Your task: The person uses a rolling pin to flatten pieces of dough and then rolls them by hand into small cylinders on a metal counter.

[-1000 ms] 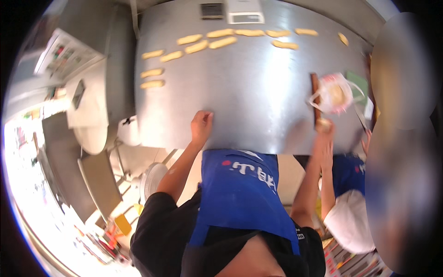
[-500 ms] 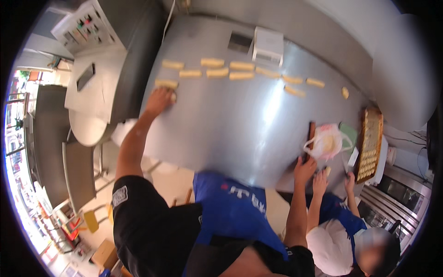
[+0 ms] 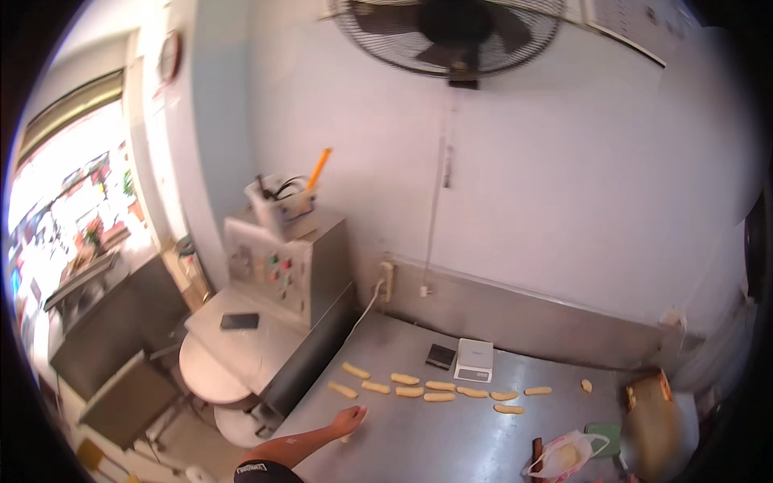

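My left hand (image 3: 348, 420) is low over the metal table, its fingers curled and closed. A pale bit of dough (image 3: 345, 439) shows below the wrist, and another pale bit shows at the fingertips. They look like the two ends of one dough strip under the hand, whose middle is hidden. Just beyond lies a short dough strip (image 3: 343, 390), with another dough strip (image 3: 355, 370) farther off. Several more strips run in uneven rows to the right, such as the dough strip (image 3: 440, 397). My right hand is out of view.
A white scale (image 3: 474, 360) and a dark flat square (image 3: 440, 356) stand at the table's back. A plastic bag (image 3: 564, 456), a green object (image 3: 602, 439) and a tray (image 3: 649, 390) are at the right. A control-panel machine (image 3: 274, 274) borders the left; a fan (image 3: 455, 24) hangs above.
The view has tilted up to the wall and fan, so my right hand and the co-worker have left the picture. My left hand sits nearer, below the leftmost strips.
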Demonstrator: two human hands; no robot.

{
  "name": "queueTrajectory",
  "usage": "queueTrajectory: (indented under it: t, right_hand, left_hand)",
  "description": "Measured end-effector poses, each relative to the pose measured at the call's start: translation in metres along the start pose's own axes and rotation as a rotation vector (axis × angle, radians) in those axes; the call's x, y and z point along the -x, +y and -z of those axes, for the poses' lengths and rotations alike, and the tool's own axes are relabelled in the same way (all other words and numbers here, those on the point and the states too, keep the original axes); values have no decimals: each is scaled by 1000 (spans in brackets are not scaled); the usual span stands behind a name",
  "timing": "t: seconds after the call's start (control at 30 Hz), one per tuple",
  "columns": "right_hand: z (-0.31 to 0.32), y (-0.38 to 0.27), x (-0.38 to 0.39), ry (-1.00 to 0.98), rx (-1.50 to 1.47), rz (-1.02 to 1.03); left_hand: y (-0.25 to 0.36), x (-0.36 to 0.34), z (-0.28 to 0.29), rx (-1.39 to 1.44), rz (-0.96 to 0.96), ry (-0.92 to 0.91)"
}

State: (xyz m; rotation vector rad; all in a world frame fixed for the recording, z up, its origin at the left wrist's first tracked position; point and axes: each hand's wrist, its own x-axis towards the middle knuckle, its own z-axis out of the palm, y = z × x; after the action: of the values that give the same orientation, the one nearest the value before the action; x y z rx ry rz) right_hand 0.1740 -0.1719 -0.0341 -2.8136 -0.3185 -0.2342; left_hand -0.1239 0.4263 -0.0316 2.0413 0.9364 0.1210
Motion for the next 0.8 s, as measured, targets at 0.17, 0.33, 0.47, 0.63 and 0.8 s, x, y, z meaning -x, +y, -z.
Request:
queueTrajectory:
  t: [0.17,0.33,0.47,0.63,0.8]
  right_hand:
    - [-9,-5,2,32,56,98]
    - [-15,30,8,119,173,277]
    - [-27,40,28,-126,281,218]
    - [-13,-8,60,147,-76,-200]
    - [-19,-21,114,82,-99,-399]
  left_hand:
    - [74,42,-96,753,431,-290]
    - [154,63,-173,747,350,-463]
    - [180,53,-233,591,261,-654]
    - [185,88,-245,-159,-85,-576]
    - [173,137,-226,-508,-460,-255]
